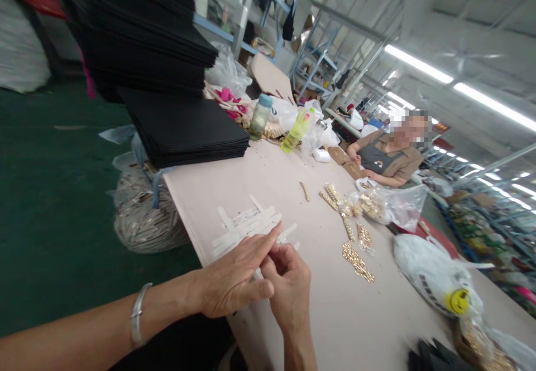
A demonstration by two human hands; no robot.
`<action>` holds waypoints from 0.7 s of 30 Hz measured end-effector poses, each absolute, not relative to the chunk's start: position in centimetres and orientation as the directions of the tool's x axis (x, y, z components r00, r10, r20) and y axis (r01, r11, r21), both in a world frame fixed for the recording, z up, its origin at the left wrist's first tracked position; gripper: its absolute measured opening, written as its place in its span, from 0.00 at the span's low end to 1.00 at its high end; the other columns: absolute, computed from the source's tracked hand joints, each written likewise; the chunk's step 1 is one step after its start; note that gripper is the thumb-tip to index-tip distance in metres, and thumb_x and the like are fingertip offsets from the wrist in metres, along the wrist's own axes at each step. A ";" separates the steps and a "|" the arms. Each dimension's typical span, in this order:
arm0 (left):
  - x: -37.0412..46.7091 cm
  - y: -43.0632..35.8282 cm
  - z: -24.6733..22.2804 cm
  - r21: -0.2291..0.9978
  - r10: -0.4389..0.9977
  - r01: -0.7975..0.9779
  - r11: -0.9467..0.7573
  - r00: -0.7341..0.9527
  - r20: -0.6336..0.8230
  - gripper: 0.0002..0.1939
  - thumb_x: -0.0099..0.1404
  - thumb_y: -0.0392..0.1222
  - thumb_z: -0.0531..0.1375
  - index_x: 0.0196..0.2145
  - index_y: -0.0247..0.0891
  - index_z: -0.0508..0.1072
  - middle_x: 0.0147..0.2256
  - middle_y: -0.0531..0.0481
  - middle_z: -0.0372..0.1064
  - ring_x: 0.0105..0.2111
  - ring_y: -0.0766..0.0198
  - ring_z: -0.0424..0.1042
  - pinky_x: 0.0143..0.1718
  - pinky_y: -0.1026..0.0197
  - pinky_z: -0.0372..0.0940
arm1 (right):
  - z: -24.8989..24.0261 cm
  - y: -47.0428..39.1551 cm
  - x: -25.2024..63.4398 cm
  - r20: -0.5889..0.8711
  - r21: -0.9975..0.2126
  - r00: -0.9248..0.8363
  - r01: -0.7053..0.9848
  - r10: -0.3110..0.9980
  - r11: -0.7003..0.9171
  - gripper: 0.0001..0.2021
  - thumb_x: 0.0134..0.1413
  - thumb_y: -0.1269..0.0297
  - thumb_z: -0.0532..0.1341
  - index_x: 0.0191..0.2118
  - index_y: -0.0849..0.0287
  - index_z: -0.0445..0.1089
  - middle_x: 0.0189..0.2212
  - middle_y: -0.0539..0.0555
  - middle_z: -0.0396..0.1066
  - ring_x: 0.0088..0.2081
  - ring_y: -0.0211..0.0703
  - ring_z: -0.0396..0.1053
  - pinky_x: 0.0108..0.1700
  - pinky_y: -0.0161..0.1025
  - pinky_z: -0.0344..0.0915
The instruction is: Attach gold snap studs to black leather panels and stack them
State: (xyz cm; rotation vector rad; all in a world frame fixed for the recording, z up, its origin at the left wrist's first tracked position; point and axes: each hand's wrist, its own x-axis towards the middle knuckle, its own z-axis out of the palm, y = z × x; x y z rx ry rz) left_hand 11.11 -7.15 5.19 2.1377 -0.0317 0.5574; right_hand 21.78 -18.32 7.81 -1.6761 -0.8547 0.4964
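My left hand (235, 277), with a silver bracelet (138, 315) on its wrist, is held flat above the near edge of the table, its fingers stretched out and thumb apart. Against its fingertips, my right hand (291, 282) is closed in a pinch; what it holds, if anything, is hidden. A small white bit shows between the two hands, too unclear to name. Just beyond them, several white strips (228, 220) lie crossed on the tabletop, partly covered by my fingers. Gold chain pieces (355, 260) rest on the table to the right.
Stacked black sheets (188, 125) stand at the table's left corner. Behind are a blue-lidded bottle (260, 117) and a yellow-green bottle (297, 131). A co-worker (389, 153) sits across the table (268, 173). White plastic bags (431, 270) lie at right; a stuffed bag (146, 215) hangs at left.
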 end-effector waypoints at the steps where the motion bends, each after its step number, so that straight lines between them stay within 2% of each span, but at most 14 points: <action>1: 11.1 -7.2 5.2 0.767 0.182 -0.224 -0.602 0.896 0.405 0.48 0.68 0.72 0.41 0.72 0.43 0.27 0.70 0.36 0.45 0.66 0.41 0.53 0.66 0.38 0.48 | 7.8 -18.2 21.7 0.107 -0.955 0.650 0.277 0.753 -0.103 0.05 0.51 0.68 0.62 0.35 0.59 0.74 0.29 0.49 0.77 0.32 0.41 0.73 0.36 0.36 0.69; 4: 11.2 -7.5 4.9 0.770 0.198 -0.209 -0.603 0.896 0.398 0.46 0.69 0.71 0.43 0.72 0.46 0.28 0.70 0.39 0.45 0.67 0.42 0.51 0.67 0.39 0.47 | 7.7 -17.8 21.6 0.115 -0.953 0.668 0.283 0.735 -0.108 0.05 0.48 0.70 0.61 0.34 0.59 0.72 0.28 0.48 0.76 0.30 0.40 0.73 0.34 0.36 0.69; 8: 11.6 -7.4 3.9 0.783 0.223 -0.196 -0.591 0.893 0.392 0.44 0.70 0.69 0.45 0.72 0.49 0.30 0.71 0.42 0.44 0.68 0.44 0.50 0.67 0.40 0.48 | 7.4 -17.4 21.4 0.147 -0.954 0.688 0.288 0.711 -0.082 0.06 0.49 0.72 0.59 0.34 0.58 0.70 0.29 0.47 0.76 0.32 0.41 0.73 0.37 0.37 0.69; 14: 12.1 -7.1 2.7 0.797 0.220 -0.217 -0.564 0.891 0.398 0.42 0.71 0.68 0.43 0.72 0.50 0.27 0.70 0.42 0.46 0.66 0.42 0.54 0.65 0.39 0.54 | 6.8 -17.1 21.3 0.141 -0.961 0.711 0.266 0.689 -0.079 0.07 0.49 0.71 0.58 0.36 0.58 0.68 0.32 0.49 0.77 0.35 0.43 0.75 0.39 0.40 0.70; 21: 12.0 -7.7 3.3 0.817 0.252 -0.199 -0.540 0.889 0.383 0.42 0.71 0.67 0.44 0.72 0.49 0.31 0.71 0.43 0.45 0.67 0.43 0.53 0.66 0.40 0.53 | 6.1 -17.2 21.6 0.168 -0.955 0.717 0.288 0.676 -0.069 0.08 0.50 0.71 0.56 0.37 0.57 0.67 0.32 0.49 0.77 0.34 0.43 0.75 0.39 0.40 0.70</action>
